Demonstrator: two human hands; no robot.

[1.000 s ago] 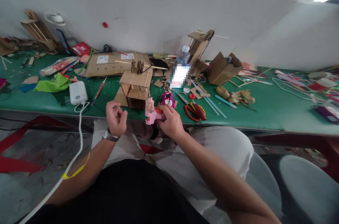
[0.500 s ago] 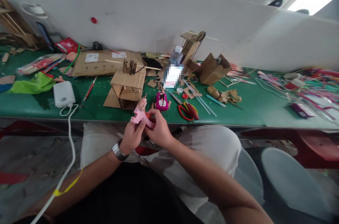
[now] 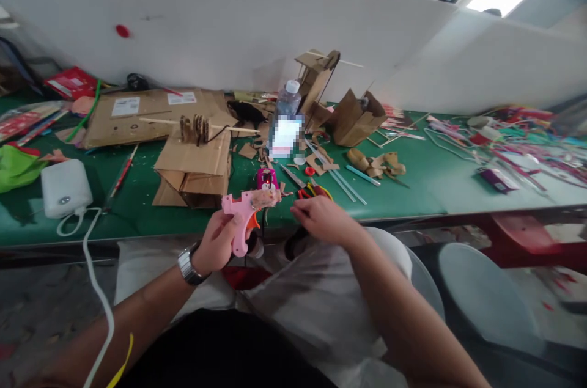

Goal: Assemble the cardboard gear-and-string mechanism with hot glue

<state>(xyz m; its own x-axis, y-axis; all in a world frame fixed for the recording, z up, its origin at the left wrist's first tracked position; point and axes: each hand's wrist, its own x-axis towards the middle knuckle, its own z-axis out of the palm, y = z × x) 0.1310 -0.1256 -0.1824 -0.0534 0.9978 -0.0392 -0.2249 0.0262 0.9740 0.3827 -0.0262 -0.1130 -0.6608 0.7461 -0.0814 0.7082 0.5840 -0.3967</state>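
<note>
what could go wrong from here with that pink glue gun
The pink glue gun, held in the left grip, points its nozzle towards the right grip; if hot, it could burn the fingers there. The scissors lie just beyond the right grip, so a careless reach might nick it. A forward swing might bump the cardboard structure beyond the left grip.

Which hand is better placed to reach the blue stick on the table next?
Likely the right hand: it is nearer the blue stick and shows nothing held, though its palm is hidden. The left hand grips the pink glue gun.
</note>
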